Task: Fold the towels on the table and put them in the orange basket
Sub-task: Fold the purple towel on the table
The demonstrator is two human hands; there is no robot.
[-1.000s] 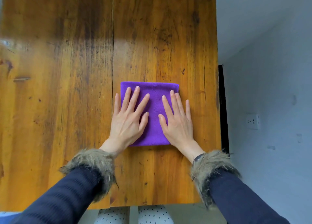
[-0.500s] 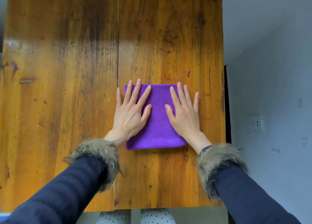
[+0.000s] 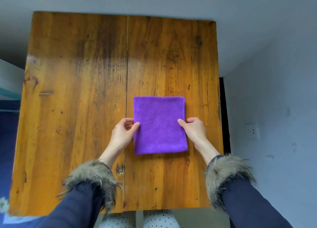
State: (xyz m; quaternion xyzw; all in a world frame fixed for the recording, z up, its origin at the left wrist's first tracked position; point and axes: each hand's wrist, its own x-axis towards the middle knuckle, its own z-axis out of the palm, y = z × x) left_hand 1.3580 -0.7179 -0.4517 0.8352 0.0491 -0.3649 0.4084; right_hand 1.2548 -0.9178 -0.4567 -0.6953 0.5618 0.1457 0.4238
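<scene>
The folded purple microfibre towel (image 3: 159,124), a soft, fine-napped rectangle with a stitched hem along its right edge, lies flat on the worn orange-brown plank table (image 3: 77,107), slightly toward four o'clock from the table's centre. The left hand (image 3: 123,133) pinches the towel's nine o'clock edge, thumb on top and fingers curled at the side; the right hand (image 3: 194,129) pinches the three o'clock edge likewise, thumb on the upper face. Both grips are narrow and closed on cloth. Judgement: the towel is light, limp and compressible, not fragile and not slippery against bare skin, though the layers may slide apart or sag in the middle if lifted by the edges alone. Taking hold at mid-length on both sides, through all layers, looks sound; a hand beneath would steady it further. The table surface is hard, stained and scratched, with a seam running twelve to six o'clock just left of the towel. Dark knitted sleeves with shaggy grey-brown fur cuffs (image 3: 91,178) cover both wrists. The orange basket is not in view, so its position cannot be stated.
</scene>
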